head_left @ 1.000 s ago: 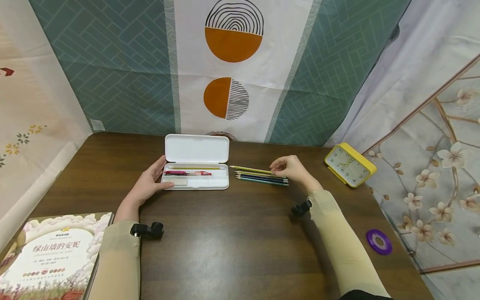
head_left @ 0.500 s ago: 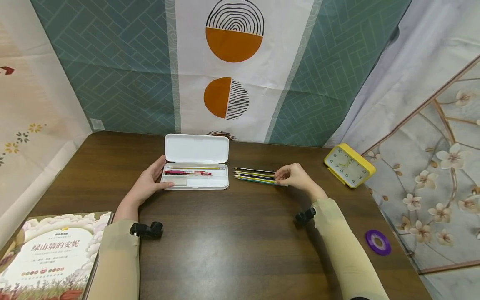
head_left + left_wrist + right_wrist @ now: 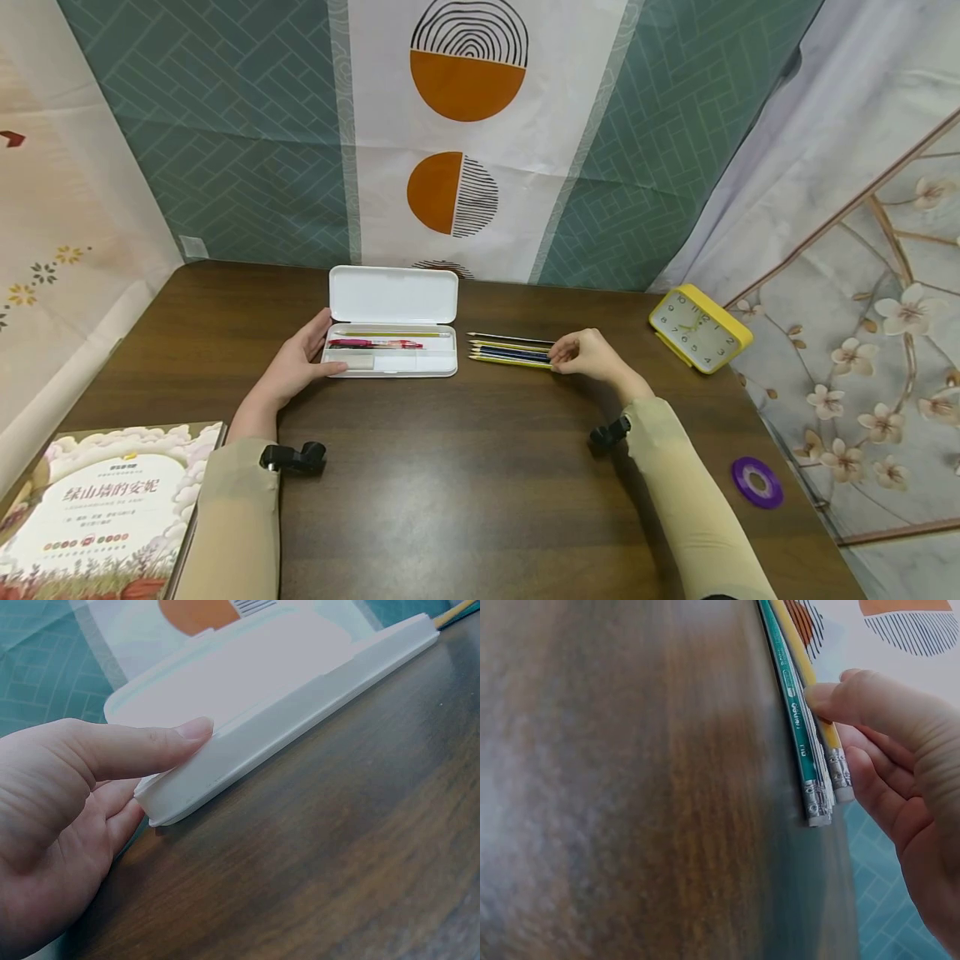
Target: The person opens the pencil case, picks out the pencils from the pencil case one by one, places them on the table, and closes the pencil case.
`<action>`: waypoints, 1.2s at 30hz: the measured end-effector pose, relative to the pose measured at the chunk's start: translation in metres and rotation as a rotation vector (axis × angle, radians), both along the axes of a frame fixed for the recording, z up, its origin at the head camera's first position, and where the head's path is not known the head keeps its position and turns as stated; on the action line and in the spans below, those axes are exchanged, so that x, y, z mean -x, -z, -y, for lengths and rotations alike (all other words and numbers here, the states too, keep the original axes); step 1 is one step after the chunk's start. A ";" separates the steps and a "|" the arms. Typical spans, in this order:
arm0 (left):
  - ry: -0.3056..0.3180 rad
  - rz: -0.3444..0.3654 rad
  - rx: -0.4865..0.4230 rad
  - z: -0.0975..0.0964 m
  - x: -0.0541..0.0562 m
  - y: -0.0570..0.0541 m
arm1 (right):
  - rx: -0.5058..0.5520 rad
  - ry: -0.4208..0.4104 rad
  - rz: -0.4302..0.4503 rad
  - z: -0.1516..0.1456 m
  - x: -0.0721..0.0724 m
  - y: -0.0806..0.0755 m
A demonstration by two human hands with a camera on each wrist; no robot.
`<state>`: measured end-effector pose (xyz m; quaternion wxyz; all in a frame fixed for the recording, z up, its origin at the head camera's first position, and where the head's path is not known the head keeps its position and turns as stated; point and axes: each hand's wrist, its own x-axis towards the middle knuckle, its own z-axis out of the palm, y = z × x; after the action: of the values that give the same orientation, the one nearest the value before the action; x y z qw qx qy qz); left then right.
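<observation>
An open white pencil case (image 3: pixel 420 367) lies at the back of the table, its lid (image 3: pixel 393 296) raised. Inside are a yellow pencil (image 3: pixel 393 334), a pink pen (image 3: pixel 375 344) and a pale block (image 3: pixel 358 362). My left hand (image 3: pixel 296 354) holds its left end, the thumb (image 3: pixel 180 739) on the front rim and fingers behind the end. To the right, several pencils (image 3: pixel 510 350) lie side by side. My right hand (image 3: pixel 588 354) pinches at their eraser ends; in the right wrist view its thumb touches a yellow pencil (image 3: pixel 802 656) beside a green pencil (image 3: pixel 795 720).
A yellow alarm clock (image 3: pixel 697 329) stands at the back right, with a purple ring-shaped roll (image 3: pixel 742 483) nearer the right edge. A book (image 3: pixel 112 500) lies at the front left. Patterned cloth (image 3: pixel 262 150) hangs behind the table.
My right hand has shifted slightly right and toward me. The pencils have changed order, a dark one now farthest back, and their ends are more even. The left hand has stayed still.
</observation>
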<state>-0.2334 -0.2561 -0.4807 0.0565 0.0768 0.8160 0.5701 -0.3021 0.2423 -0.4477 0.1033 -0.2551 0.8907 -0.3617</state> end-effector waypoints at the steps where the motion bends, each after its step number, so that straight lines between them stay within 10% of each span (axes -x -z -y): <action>1: -0.001 -0.001 0.000 0.000 0.000 0.000 | 0.000 -0.001 0.002 0.000 0.000 0.000; 36: -0.001 0.002 -0.014 -0.003 -0.001 -0.003 | -0.091 -0.013 -0.063 -0.004 -0.001 0.005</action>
<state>-0.2322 -0.2533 -0.4777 0.0562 0.0761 0.8119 0.5760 -0.3007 0.2462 -0.4528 0.0890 -0.2674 0.9073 -0.3121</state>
